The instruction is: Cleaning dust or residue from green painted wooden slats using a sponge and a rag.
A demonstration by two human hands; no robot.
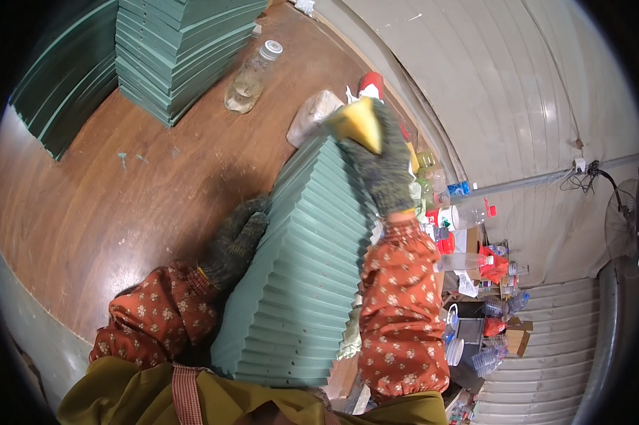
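A tall stack of green sheets (298, 276) with a ridged, stepped edge stands in front of me and runs away from my body. My right hand (382, 159), in a dark mottled knit glove, is closed on a yellow sponge (362, 124) at the stack's far end. Hand and sponge are slightly blurred. My left hand (238, 244), gloved alike, lies against the left side of the stack with its fingers stretched forward; nothing shows in it. Part of those fingers is in shadow.
More green stacks (181, 53) stand at the far left of the brown table (149, 205). A lidded jar (252, 78) and a whitish plastic-wrapped lump (315, 115) sit beyond my stack. Bottles (468, 212) and clutter line the right, near a fan (623, 219).
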